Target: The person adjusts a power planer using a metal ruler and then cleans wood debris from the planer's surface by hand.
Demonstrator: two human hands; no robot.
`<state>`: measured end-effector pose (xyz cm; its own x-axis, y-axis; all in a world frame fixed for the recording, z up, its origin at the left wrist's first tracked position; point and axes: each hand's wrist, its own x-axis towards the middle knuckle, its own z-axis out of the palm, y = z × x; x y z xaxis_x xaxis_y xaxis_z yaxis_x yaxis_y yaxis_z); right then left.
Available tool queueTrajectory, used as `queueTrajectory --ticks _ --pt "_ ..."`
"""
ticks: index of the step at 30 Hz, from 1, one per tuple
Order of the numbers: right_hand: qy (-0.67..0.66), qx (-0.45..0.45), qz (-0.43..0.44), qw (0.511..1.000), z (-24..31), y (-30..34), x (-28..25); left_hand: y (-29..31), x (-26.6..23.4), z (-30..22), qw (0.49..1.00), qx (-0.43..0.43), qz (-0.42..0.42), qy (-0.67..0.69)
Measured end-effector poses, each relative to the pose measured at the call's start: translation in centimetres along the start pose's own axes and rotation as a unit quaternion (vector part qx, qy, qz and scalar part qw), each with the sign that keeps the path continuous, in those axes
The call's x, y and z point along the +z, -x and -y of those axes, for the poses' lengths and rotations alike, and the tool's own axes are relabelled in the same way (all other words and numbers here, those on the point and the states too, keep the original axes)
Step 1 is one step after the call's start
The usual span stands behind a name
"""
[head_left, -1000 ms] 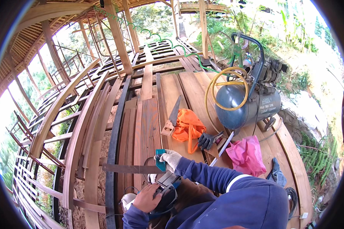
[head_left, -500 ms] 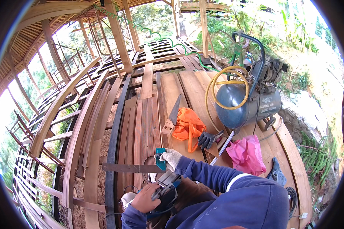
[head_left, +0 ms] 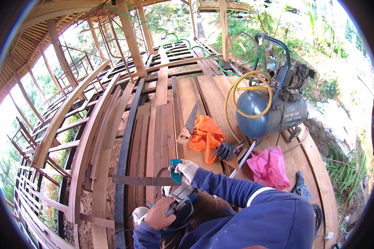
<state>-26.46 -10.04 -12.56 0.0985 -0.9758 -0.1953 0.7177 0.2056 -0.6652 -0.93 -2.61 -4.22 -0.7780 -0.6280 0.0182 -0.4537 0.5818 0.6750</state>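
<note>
My right hand [head_left: 188, 171], in a whitish work glove, grips the teal handle [head_left: 176, 171] of a handsaw. Its brownish blade [head_left: 143, 180] points left across the boards. Below it, my bare left hand [head_left: 161, 212] is closed over a power tool with a metal plate [head_left: 182, 196] and a blue-and-dark body. The tool lies close against my lap, and its type is unclear. A white rounded thing [head_left: 139, 215] sits beside my left wrist, partly hidden.
Ahead lie a second handsaw [head_left: 190, 120] with a wooden handle, orange cloth [head_left: 205, 135], dark gloves [head_left: 226, 151] and a pink bag [head_left: 270, 167]. A blue air compressor [head_left: 255, 114] with a yellow hose [head_left: 227, 103] stands right. Open floor joists [head_left: 77, 132] show gaps at left.
The whole view has shifted very slightly. Both hands keep their holds, and the saw and power tool look almost unmoved.
</note>
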Motion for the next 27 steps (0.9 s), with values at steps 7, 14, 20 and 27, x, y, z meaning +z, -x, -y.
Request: queueTrajectory --ticks 7,14,20,27 --pt "0.005 0.011 -0.002 1.000 0.5 0.7 0.4 0.5 0.5 -1.0 0.999 0.007 -0.020 -0.046" --pt "-0.013 0.005 -0.015 1.000 1.1 2.7 1.7 1.2 1.1 -2.2 0.996 0.007 -0.045 -0.073" --pt "-0.007 0.024 -0.047 0.999 2.1 3.1 2.9 2.4 -0.3 -2.7 0.985 -0.086 -0.060 -0.138" --pt "-0.008 -0.053 -0.025 0.998 2.5 0.8 -0.5 5.6 -2.2 -2.5 0.950 -0.268 -0.039 -0.156"
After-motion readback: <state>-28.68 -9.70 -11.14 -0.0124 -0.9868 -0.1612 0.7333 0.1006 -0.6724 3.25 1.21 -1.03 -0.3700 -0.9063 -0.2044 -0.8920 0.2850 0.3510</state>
